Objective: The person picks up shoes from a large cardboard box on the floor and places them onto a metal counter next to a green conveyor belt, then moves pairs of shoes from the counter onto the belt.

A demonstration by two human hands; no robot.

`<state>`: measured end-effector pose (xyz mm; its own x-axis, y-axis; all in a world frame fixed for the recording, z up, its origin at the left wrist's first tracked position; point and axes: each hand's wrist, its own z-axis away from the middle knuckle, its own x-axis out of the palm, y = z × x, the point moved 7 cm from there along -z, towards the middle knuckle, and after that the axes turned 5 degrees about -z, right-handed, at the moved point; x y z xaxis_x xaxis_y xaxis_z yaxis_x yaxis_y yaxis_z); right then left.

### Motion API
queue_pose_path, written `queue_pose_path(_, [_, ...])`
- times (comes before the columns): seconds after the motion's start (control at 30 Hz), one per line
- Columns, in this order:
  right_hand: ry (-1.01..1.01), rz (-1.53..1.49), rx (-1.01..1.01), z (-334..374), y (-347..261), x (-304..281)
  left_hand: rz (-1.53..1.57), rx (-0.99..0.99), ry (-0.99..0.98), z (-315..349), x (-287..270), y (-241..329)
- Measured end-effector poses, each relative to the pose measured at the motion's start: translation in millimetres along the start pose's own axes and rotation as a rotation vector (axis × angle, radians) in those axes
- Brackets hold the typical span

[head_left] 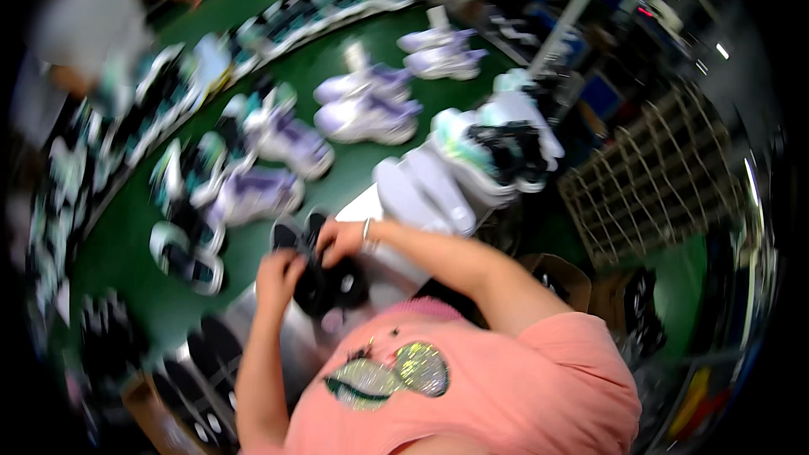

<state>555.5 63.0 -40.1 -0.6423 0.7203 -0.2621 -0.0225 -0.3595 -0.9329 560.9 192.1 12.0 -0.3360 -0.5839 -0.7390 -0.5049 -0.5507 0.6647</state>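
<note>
on the black shoes [344, 288], left hand [278, 275] and right hand [340, 240] look clamped; handling seems unfinished, amount left unclear; purple-white shoes [371, 120] beyond them untouched.

Light is uneven: the salmon shirt [472, 388] near five o'clock looks bright, while the wire basket [649, 177] at three o'clock sits dim. Small glare spots streak at two o'clock. Blur softens the hands [340, 241] and white-purple shoes [368, 114]; edges bend toward a black rim.
</note>
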Motion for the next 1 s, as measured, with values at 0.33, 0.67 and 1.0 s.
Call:
queue_pose_path(0.33, [0.687,0.278,-0.195,43.6,-32.4,35.1,-0.268,-0.453,-0.035,57.6,13.0,37.2])
queue_pose_path(0.67, [0.869,0.025,-0.016,81.3,-12.7,29.0,-0.043,-0.513,0.002,72.7,-93.2,32.6])
queue_pose_path(1.0, [0.664,0.646,-0.014,42.1,4.7,53.9,-0.65,-0.894,0.682,138.4,-314.2,-135.1])
